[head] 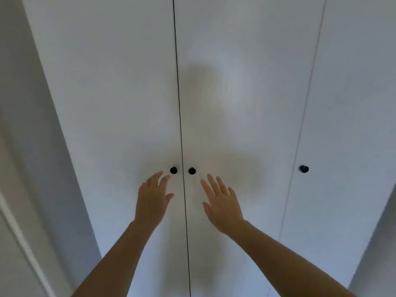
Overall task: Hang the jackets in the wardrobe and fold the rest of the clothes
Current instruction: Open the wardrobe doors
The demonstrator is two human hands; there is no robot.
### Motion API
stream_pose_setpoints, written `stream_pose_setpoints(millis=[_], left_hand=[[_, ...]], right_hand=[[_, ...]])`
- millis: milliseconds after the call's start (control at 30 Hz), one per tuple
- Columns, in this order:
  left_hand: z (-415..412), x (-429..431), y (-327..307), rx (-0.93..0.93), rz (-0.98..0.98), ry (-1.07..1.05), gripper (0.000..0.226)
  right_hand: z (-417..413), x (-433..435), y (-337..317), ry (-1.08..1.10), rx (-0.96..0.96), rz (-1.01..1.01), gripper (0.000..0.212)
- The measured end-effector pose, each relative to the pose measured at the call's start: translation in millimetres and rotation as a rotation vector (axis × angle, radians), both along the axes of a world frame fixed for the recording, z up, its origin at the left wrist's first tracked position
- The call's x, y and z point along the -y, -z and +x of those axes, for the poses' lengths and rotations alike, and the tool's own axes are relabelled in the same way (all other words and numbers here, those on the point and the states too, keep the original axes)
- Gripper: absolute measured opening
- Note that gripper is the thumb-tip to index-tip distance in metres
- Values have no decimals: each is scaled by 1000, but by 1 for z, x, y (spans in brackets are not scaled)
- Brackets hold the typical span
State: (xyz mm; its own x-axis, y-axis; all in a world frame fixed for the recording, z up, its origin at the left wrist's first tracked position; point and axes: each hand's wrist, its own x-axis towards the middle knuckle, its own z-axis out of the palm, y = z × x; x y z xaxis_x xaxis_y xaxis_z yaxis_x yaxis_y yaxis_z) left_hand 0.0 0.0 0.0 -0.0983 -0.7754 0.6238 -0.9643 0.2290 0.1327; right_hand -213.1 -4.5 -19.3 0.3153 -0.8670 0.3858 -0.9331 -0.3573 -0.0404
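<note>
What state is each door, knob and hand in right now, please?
Left hand: open, holds nothing.
Right hand: open, holds nothing.
Left door: closed.
Middle door: closed.
Right door: closed.
Left knob: untouched, just beyond the left fingertips.
Middle knob: untouched.
Right knob: untouched.

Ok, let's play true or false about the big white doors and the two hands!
1. The wardrobe doors are shut. True.
2. The left hand is gripping a knob. False: its fingers are straight, just beside the left knob, not round it.
3. Three black knobs show. True: the left knob, the middle knob and the right knob.
4. The right hand is holding a jacket. False: it is open and holds nothing.
</note>
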Motion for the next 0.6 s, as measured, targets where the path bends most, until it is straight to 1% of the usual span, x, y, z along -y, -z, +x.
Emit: stream_pose_setpoints(millis=[100,200,267,367,600], left_hand=[[0,29,0,-36,66,17,57],[3,55,-2,-67,155,38,60],[4,66,-6,-108,178,71,56],[5,81,-8,-107,199,106,50],[5,101,-6,-106,250,110,33]], right_hand=[[15,32,1,-63,-106,1,64],[31,56,2,-94,-150,4,67],[34,65,5,-79,-156,9,68],[38,70,10,-81,-155,29,68],[40,75,17,-94,-135,38,69]])
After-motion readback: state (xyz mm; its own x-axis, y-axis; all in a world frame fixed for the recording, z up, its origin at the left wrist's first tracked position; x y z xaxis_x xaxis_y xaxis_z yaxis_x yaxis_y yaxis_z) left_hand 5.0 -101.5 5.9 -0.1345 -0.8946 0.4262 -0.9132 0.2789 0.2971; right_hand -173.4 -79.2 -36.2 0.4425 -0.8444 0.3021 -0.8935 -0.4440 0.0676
